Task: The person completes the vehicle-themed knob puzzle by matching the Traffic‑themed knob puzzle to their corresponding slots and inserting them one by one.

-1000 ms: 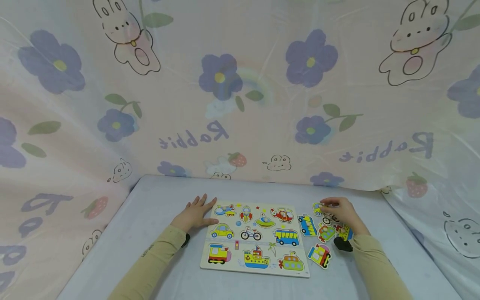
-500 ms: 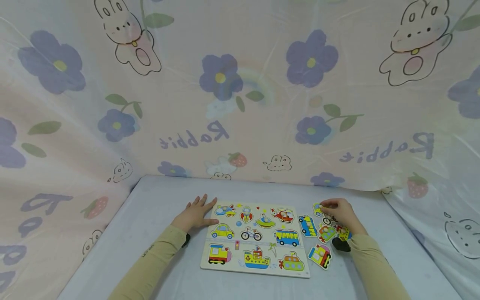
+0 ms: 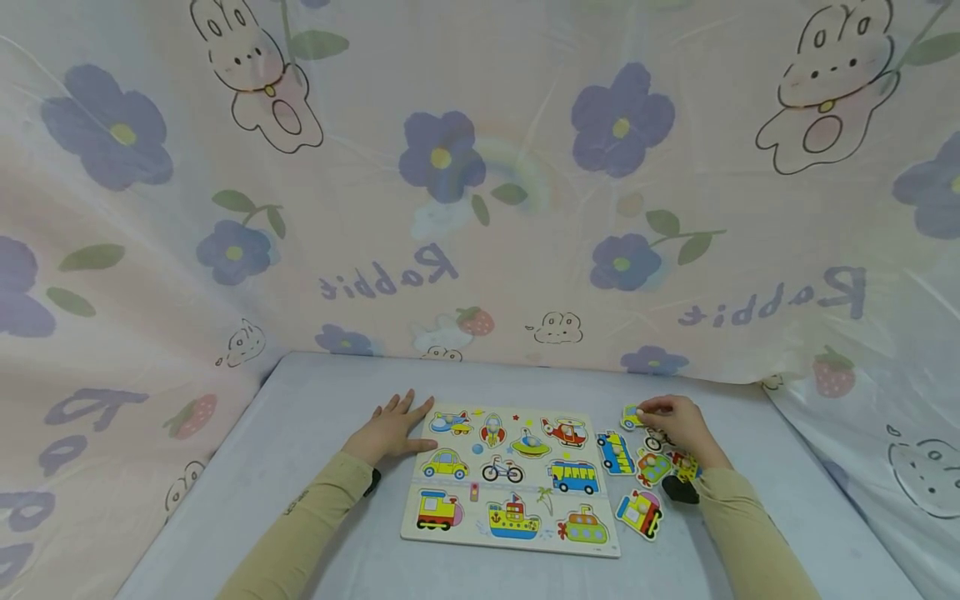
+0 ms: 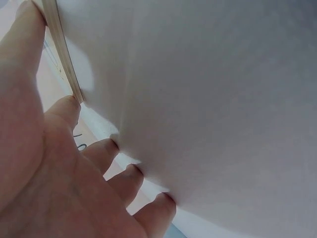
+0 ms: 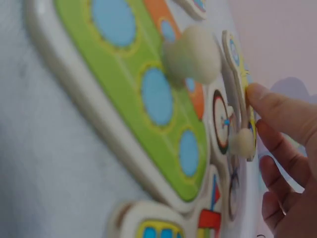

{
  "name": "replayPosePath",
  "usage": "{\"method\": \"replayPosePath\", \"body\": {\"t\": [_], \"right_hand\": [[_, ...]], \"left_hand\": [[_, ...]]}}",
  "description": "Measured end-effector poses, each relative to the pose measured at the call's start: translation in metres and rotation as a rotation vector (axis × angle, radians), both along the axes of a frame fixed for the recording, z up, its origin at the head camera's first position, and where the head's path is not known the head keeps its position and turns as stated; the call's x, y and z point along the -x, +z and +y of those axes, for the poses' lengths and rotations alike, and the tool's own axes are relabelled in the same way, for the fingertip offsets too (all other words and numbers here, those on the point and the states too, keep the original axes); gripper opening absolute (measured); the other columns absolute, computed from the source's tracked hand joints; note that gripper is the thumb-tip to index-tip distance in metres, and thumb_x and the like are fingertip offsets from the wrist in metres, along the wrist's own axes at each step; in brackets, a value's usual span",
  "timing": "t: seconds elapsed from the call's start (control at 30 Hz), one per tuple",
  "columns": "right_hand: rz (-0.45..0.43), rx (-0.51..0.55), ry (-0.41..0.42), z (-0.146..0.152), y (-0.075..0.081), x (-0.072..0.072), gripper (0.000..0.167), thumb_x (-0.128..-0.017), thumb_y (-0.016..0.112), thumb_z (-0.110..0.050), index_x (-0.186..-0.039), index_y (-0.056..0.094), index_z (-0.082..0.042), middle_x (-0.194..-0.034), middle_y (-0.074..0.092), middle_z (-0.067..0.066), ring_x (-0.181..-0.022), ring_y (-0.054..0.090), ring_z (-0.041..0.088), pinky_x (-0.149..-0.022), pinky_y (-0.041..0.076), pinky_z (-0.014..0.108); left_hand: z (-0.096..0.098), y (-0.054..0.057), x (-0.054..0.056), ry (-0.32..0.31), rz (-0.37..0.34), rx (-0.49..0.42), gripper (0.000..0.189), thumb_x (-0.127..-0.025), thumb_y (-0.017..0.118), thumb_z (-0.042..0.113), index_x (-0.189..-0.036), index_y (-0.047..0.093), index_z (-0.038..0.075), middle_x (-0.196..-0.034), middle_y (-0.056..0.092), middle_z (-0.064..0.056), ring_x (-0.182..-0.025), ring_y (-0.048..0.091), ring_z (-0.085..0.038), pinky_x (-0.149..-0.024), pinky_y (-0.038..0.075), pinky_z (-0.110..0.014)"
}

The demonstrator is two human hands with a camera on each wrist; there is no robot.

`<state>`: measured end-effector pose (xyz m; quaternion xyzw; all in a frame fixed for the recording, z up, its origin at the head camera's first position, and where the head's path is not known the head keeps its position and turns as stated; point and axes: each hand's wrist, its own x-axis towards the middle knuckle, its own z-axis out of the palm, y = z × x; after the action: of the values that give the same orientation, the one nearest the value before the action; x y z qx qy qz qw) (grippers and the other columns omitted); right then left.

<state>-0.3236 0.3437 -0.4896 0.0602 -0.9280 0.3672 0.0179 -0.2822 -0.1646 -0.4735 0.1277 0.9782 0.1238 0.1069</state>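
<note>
My left hand [image 3: 386, 433] lies with fingers spread at the left edge of a wooden knob-puzzle board [image 3: 480, 533]. In the left wrist view, its thumb and index fingertip touch the board's wooden edge [image 4: 63, 52], while the other fingertips rest on the white surface. Right of the board, my right hand [image 3: 681, 423] pinches the yellow car puzzle piece [image 3: 630, 417]. The right wrist view shows this car piece [image 5: 239, 74] seen edge-on at the thumb and fingers, above the bicycle piece [image 5: 221, 119]. The knob in the fingers is hidden there.
Beside the board lie the bus piece [image 3: 615, 452], the submarine piece [image 3: 652, 467], the train piece [image 3: 640, 512] and the ship piece [image 3: 686, 465], partly under the right wrist. The plane, rocket, saucer and helicopter [image 3: 564, 432] sit along the board's top row. A printed curtain [image 3: 517, 250] hangs behind.
My right hand has shifted slightly left with the car piece, which now sits a little further left and is turned a bit. My left hand stays in place.
</note>
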Motion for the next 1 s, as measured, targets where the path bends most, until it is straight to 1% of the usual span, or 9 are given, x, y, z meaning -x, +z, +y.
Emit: {"method": "replayPosePath", "body": {"t": [0.13,0.3,0.5,0.63,0.73,0.9,1.0], "right_hand": [[0.037,-0.012,-0.012,-0.002,0.002,-0.001,0.028,-0.090,0.069,-0.026,-0.105,0.071,-0.002,-0.107,0.065,0.017,-0.104,0.055,0.037,-0.087,0.046,0.053],[0.062,-0.017,-0.013,-0.008,0.006,-0.003,0.031,-0.088,0.071,-0.031,-0.104,0.072,-0.005,-0.109,0.064,0.017,-0.111,0.050,0.039,-0.092,0.041,0.056],[0.100,-0.016,0.015,-0.025,0.014,-0.008,0.029,-0.086,0.073,-0.032,-0.100,0.072,-0.006,-0.106,0.065,0.014,-0.107,0.051,0.037,-0.088,0.043,0.054],[0.123,-0.006,0.057,-0.040,0.021,-0.014,0.026,-0.086,0.074,-0.028,-0.098,0.073,-0.006,-0.103,0.066,0.012,-0.106,0.053,0.036,-0.086,0.044,0.054],[0.134,0.005,0.088,-0.053,0.023,-0.016,0.023,-0.085,0.074,-0.027,-0.097,0.073,-0.007,-0.100,0.065,0.011,-0.106,0.052,0.037,-0.087,0.043,0.056],[0.113,0.021,0.120,-0.076,0.027,-0.023,0.018,-0.084,0.076,-0.026,-0.094,0.074,-0.011,-0.096,0.064,0.006,-0.103,0.053,0.035,-0.087,0.041,0.056],[0.103,0.032,0.147,-0.090,0.030,-0.028,0.015,-0.083,0.077,-0.025,-0.091,0.074,-0.013,-0.093,0.063,0.003,-0.100,0.054,0.033,-0.086,0.042,0.054]], "left_hand": [[0.000,0.000,-0.001,-0.001,0.005,-0.005,0.085,-0.085,0.061,0.060,-0.152,0.028,0.020,-0.155,0.015,-0.023,-0.140,0.012,-0.046,-0.110,0.014,-0.062],[0.000,-0.001,0.000,0.001,-0.001,-0.003,0.086,-0.085,0.060,0.060,-0.153,0.026,0.021,-0.156,0.014,-0.022,-0.141,0.010,-0.045,-0.111,0.013,-0.061],[-0.001,-0.001,0.001,0.002,-0.008,-0.005,0.085,-0.085,0.060,0.060,-0.153,0.027,0.021,-0.156,0.014,-0.022,-0.141,0.010,-0.045,-0.111,0.013,-0.061],[-0.001,-0.002,0.002,0.000,-0.009,0.003,0.086,-0.085,0.060,0.061,-0.153,0.026,0.021,-0.156,0.013,-0.022,-0.141,0.010,-0.045,-0.111,0.013,-0.061],[-0.002,-0.002,0.002,-0.001,-0.005,0.005,0.086,-0.084,0.060,0.061,-0.153,0.026,0.021,-0.156,0.013,-0.022,-0.141,0.010,-0.045,-0.111,0.012,-0.061],[-0.003,-0.003,0.002,-0.001,0.001,0.000,0.087,-0.084,0.060,0.061,-0.153,0.026,0.021,-0.156,0.013,-0.022,-0.140,0.010,-0.046,-0.111,0.013,-0.062],[-0.002,-0.003,0.001,-0.004,0.004,-0.003,0.087,-0.084,0.060,0.061,-0.153,0.026,0.021,-0.156,0.014,-0.022,-0.140,0.011,-0.047,-0.110,0.013,-0.062]]}}
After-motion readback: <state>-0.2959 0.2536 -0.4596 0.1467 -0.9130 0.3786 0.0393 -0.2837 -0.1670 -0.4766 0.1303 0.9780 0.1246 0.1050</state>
